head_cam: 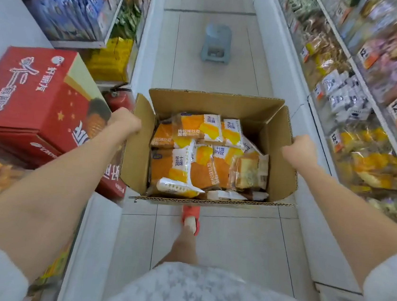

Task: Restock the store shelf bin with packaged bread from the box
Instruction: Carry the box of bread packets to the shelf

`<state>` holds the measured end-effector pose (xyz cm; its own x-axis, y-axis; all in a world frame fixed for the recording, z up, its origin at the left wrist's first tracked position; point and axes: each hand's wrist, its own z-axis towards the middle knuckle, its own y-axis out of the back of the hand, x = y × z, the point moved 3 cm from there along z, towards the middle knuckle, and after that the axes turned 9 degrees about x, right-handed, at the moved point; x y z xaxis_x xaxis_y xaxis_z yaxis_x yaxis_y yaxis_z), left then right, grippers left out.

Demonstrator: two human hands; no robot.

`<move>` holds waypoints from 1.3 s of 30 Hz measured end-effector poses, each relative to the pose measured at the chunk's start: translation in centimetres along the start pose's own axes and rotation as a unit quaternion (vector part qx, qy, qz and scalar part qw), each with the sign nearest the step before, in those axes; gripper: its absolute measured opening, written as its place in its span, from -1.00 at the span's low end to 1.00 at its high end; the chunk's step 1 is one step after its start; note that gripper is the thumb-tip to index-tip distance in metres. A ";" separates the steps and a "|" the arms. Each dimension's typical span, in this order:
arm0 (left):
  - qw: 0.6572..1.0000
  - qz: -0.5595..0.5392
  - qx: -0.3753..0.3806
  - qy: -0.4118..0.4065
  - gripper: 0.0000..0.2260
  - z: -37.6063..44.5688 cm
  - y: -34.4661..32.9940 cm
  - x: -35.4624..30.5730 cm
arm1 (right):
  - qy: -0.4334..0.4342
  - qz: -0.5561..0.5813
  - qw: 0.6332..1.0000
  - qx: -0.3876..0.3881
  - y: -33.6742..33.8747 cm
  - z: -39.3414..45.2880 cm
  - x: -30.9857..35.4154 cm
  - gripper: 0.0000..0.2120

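box (211, 149): open cardboard, flaps up, i see it held above the aisle floor between both hands.
bread (192, 159): orange-and-white packs piled inside the box, filling most of it.
left grip (124, 121): fingers curled round the box's left flap edge.
right grip (300, 148): curled round the right flap edge.
shelf (368, 125): on my right, packaged bread behind price tags, blurred.
red carton (35, 99): on my left, beside the box.
stool (216, 42): blue, farther down the aisle.
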<state>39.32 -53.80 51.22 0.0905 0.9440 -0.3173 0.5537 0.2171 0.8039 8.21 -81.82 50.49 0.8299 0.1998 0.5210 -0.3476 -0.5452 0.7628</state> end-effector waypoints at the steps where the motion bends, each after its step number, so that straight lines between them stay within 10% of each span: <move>1: 1.000 0.001 0.008 0.000 -0.67 2.1 0.2 -1.5 | 0.000 0.001 1.000 -0.002 0.1 2.2 1.0 -0.67; 24: 0.999 -0.042 -0.008 -0.002 -0.95 50.8 15.0 -39.8 | -0.054 -0.001 0.998 0.022 7.5 61.5 27.6 -0.93; 39: 0.992 0.029 0.034 -0.119 -0.95 84.7 25.2 -69.4 | -0.135 0.067 0.988 -0.035 12.2 93.9 45.1 -0.76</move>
<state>117.05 -134.90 50.90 0.3115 0.8674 -0.3879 0.5963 0.1394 0.7905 82.35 -155.96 47.32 0.8577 -0.0995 0.5045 -0.4829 -0.4931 0.7236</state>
